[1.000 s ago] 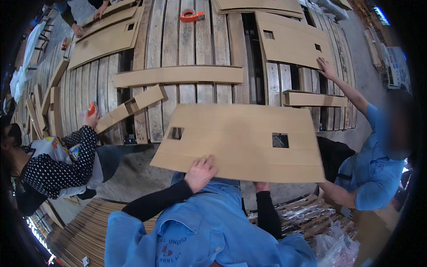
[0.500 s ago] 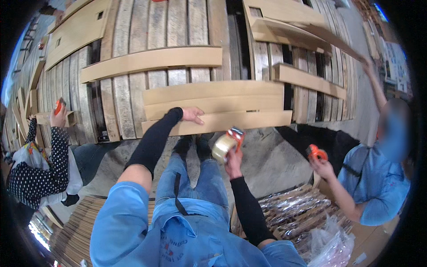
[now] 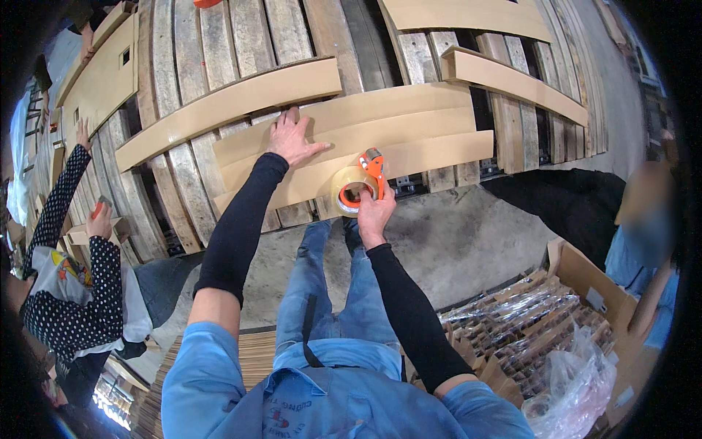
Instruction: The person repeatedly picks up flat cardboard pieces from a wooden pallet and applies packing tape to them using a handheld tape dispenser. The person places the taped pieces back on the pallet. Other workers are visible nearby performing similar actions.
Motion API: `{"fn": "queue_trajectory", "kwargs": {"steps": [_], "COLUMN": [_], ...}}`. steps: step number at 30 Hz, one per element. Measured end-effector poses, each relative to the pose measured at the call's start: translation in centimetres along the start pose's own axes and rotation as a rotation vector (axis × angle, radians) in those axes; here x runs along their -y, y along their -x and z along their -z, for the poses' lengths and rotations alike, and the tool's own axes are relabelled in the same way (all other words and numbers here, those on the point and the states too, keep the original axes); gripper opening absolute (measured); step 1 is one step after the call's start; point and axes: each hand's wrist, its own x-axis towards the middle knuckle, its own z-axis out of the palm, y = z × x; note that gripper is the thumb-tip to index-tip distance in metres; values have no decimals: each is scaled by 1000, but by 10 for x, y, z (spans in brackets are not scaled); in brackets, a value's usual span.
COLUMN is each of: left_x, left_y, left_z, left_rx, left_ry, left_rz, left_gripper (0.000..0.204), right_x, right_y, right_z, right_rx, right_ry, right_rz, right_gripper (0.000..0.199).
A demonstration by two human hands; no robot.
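A creased cardboard sheet (image 3: 409,111) lies on the wooden slats in front of me, its near flap at the slats' front edge. My left hand (image 3: 294,139) rests on its left part, open, thumb and fingers spread. The fingertips reach toward a long folded cardboard piece (image 3: 234,104) beyond it. In my right hand (image 3: 376,216) is an orange tape dispenser (image 3: 374,167) with a wide roll of clear tape (image 3: 344,184). The dispenser hangs over the sheet's near edge; whether it touches the cardboard I cannot tell.
Another long cardboard piece (image 3: 519,86) lies at the right. A co-worker in polka-dot sleeves (image 3: 69,314) stands on my left, an orange tool in one hand. Another person in blue (image 3: 643,256) stands at the right. A carton (image 3: 570,271) with plastic-wrapped pieces stands near my right side.
My left hand has moved farther onto the sheet, its fingers now spread. The tape dispenser has turned and come closer to the sheet. The left co-worker's arm now reaches toward a cardboard panel.
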Motion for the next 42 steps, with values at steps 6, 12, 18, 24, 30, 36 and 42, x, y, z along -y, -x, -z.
{"fn": "queue_trajectory", "kwargs": {"steps": [6,12,18,24,30,36,42], "left_x": [7,-28,-53,12,-6,-17,-8], "left_y": [-16,72,98,68,73,78,69], "left_z": [65,38,-6,3,-35,-64,-65], "left_rx": [510,151,61,133,19,-220,-234], "left_ry": [146,185,148,378,127,110,112], "left_rz": [-48,-198,-168,-90,-14,-50,-142], "left_gripper": [94,87,71,64,55,34,35], "right_x": [6,6,-5,9,38,39,37], "right_y": [-2,-10,-13,-22,-52,-62,-85], "right_z": [8,-15,-13,-44,-77,-67,-45], "right_rx": [19,-47,50,177,241,-30,148], "right_ry": [48,-458,-841,-644,-656,-621,-153], "right_rz": [62,-103,-348,-216,-159,-103,29], "right_gripper": [44,41,37,42,36,40,38]}}
